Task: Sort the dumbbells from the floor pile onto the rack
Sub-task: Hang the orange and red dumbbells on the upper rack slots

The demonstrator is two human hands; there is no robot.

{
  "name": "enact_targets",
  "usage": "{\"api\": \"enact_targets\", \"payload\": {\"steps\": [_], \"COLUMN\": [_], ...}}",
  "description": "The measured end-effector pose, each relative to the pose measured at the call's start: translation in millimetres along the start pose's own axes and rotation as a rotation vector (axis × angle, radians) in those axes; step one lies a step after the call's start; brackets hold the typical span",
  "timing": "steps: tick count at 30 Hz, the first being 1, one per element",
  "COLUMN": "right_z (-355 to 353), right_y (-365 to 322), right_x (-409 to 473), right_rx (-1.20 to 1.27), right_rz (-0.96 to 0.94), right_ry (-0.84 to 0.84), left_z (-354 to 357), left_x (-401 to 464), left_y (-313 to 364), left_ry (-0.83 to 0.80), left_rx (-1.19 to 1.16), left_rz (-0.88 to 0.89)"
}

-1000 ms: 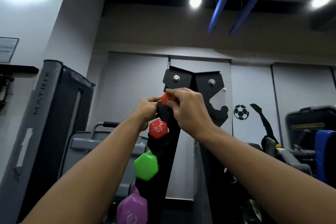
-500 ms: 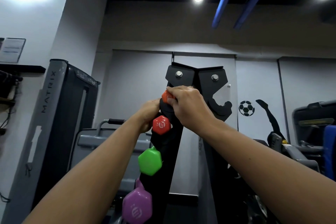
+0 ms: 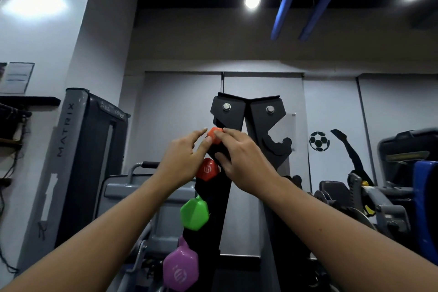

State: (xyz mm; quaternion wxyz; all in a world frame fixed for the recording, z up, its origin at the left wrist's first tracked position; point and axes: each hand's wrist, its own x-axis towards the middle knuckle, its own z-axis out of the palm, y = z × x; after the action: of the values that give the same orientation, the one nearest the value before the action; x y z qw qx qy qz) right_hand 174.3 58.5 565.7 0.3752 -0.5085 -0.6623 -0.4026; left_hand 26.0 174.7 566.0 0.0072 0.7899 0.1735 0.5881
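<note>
A black upright dumbbell rack [image 3: 237, 111] stands straight ahead. Its left side holds four hexagonal dumbbells from top to bottom: orange [image 3: 214, 137], red [image 3: 208, 169], green [image 3: 194, 213] and purple [image 3: 181, 270]. Both hands are raised to the orange one in the top slot. My left hand [image 3: 182, 161] has its fingers stretched out, fingertips against the orange head's left side. My right hand [image 3: 241, 161] lies over the rack with loosely extended fingers touching the top of the orange head, thumb spread below against the rack. The orange dumbbell's handle is hidden.
An empty hook [image 3: 275, 142] shows on the rack's right side. A tall grey Matrix machine [image 3: 78, 149] stands to the left, a grey bench frame [image 3: 132, 187] behind my left arm, and grey and blue gym machines [image 3: 403, 185] to the right.
Both hands gripped the orange dumbbell at the top slot earlier. Now my left hand's fingers have straightened and my right hand has loosened, with the dumbbell sitting in the rack.
</note>
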Motion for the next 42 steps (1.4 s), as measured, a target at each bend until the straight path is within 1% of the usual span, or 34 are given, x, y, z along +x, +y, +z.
{"api": "enact_targets", "payload": {"steps": [3,7,12,18,24,35,42], "right_z": [-6,-18,-37,-62,-83,-86,-74], "right_y": [-6,-13,-16,-21,-34,-49,-63], "right_x": [-4,-14,-34,-68,-117,-230,-331], "right_rx": [0.035,0.044,0.046,0.024,0.014,0.048,0.083], "right_rz": [0.024,0.065,0.13,0.181,0.205,0.277,0.37], "right_ry": [-0.014,-0.031,-0.023,0.003,-0.067,-0.192,-0.335], "left_z": [-11,-24,-42,-53,-42,3,25], "left_x": [-11,-26,-44,-79,-125,-227,-316], "left_y": [7,19,46,87,123,119,116], "left_ry": [-0.035,-0.056,-0.102,-0.129,-0.211,-0.366,-0.558], "left_rx": [0.143,0.359,0.493,0.518,0.486,0.384,0.353], "left_rz": [0.073,0.12,0.166,0.189,0.217,0.152,0.073]}}
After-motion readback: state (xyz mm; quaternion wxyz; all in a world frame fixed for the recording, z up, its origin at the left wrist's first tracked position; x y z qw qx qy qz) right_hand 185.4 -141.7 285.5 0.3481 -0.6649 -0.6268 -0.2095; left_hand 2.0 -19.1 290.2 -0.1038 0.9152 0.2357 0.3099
